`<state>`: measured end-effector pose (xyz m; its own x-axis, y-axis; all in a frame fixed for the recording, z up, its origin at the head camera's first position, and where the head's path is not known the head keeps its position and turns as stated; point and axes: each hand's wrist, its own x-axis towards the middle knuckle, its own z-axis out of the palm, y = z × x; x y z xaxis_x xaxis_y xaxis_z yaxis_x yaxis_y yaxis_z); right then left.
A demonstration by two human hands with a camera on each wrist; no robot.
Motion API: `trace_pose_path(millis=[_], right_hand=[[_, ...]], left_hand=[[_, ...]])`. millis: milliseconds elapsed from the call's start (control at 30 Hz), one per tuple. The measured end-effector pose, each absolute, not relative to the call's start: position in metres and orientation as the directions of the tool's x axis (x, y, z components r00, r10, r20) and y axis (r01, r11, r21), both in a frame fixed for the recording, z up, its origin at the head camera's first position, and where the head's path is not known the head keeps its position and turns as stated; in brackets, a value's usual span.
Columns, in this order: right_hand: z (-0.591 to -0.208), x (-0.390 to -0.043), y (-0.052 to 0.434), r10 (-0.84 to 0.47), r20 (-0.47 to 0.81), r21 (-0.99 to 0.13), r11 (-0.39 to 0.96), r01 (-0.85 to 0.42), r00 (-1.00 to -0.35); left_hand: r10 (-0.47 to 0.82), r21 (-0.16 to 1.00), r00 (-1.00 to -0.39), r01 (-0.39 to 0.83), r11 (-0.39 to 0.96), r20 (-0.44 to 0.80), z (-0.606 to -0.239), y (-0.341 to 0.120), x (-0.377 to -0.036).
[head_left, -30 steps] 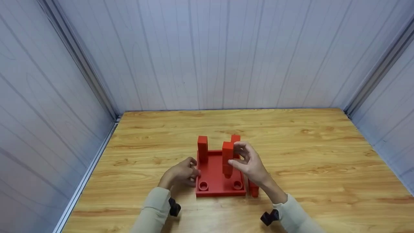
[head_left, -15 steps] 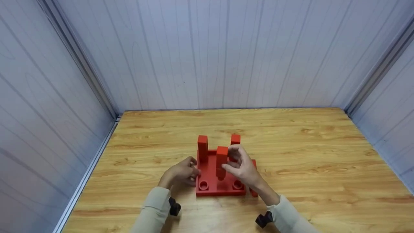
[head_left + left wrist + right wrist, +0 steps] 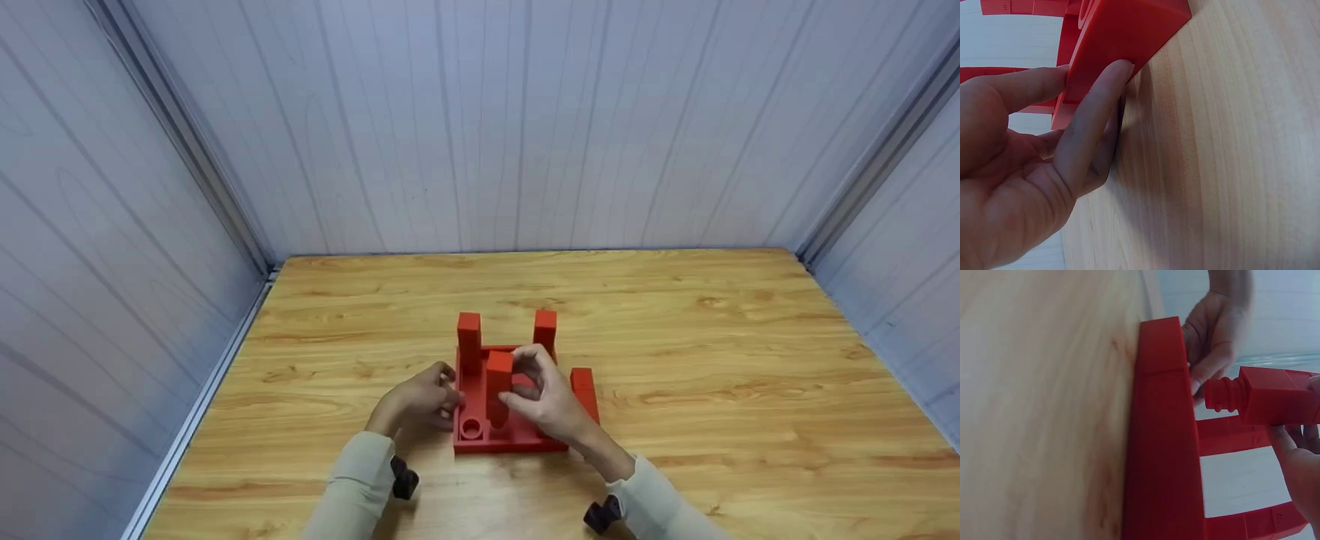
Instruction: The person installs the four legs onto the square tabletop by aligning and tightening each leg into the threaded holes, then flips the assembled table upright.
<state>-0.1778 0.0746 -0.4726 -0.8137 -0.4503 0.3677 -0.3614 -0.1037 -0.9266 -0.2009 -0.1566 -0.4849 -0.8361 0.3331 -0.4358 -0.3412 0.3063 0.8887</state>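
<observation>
Head | wooden table (image 3: 675, 360) | pale panelled walls (image 3: 525, 127) on 3 sides

The red leg (image 3: 1278, 396) points its threaded peg at the red base (image 3: 1163, 439), just short of touching.
</observation>
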Motion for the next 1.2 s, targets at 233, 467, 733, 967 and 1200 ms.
trace_pose_path(millis=[233, 467, 733, 967, 1200], right_hand=[[-0.475, -0.173, 0.066, -0.469, 0.391, -0.916, -0.117, -0.383, -0.792], [-0.477, -0.169, 0.058, -0.469, 0.36, -0.929, -0.106, -0.353, -0.806], [-0.478, -0.166, 0.051, -0.485, 0.359, -0.931, -0.126, -0.343, -0.797], [-0.48, -0.166, 0.047, -0.489, 0.332, -0.941, -0.116, -0.317, -0.806], [-0.481, -0.167, 0.047, -0.502, 0.321, -0.946, -0.119, -0.303, -0.803]], left_hand=[[0.311, 0.883, -0.846, -0.329, 0.336, -0.434, -0.485, -0.156, -0.202], [0.307, 0.881, -0.844, -0.34, 0.329, -0.44, -0.485, -0.156, -0.202], [0.32, 0.89, -0.849, -0.315, 0.331, -0.42, -0.485, -0.157, -0.201], [0.32, 0.895, -0.855, -0.305, 0.327, -0.408, -0.484, -0.157, -0.201], [0.322, 0.894, -0.855, -0.3, 0.333, -0.407, -0.484, -0.158, -0.2]])
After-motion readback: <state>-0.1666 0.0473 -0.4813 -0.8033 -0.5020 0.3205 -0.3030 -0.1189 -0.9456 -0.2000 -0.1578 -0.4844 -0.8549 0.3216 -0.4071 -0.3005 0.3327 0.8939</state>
